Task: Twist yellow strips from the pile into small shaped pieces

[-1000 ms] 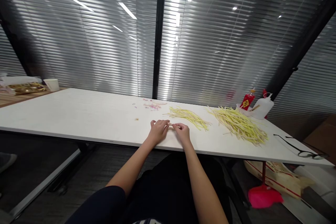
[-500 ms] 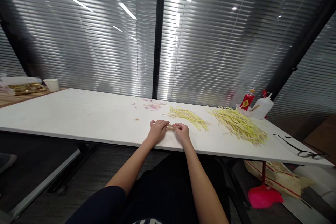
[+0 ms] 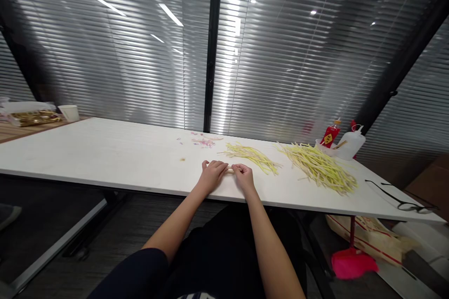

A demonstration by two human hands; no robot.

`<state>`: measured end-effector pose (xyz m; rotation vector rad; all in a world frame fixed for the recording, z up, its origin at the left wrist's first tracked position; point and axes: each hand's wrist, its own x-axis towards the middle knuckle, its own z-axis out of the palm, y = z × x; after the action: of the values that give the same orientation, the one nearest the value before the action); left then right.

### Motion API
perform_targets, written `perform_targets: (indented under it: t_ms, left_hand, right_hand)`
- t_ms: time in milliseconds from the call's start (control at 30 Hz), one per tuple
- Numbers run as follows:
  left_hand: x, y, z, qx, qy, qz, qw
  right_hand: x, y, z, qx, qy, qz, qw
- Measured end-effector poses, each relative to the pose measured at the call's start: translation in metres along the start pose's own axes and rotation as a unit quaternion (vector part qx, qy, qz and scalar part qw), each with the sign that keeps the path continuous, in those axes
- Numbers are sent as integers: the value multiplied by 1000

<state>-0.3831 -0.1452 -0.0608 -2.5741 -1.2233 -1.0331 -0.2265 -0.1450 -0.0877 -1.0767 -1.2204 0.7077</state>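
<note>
With hardly any shift in 0.5 seconds, the left hand [image 3: 212,175] and right hand [image 3: 244,177] still pinch 1 pale strip [image 3: 229,171] between them, near the smaller bundle [image 3: 253,155] on the table [image 3: 105,159].

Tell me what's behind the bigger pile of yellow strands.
Behind the bigger pile are a red bottle, a white squeeze bottle and a pale bowl. The strands cover part of the bowl; whatever lies behind that covered part can't be seen.
</note>
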Motion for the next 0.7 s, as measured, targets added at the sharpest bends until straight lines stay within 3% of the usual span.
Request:
perform_targets:
  t_ms: [233,700]
  left_hand:
    - [-1,2,1,22,4,-21,1000]
    - [1,0,-2,-65,30,-95,993]
  right_hand:
    - [0,1,1,8,-12,-7,1000]
    - [-4,-8,3,28,-61,-12,998]
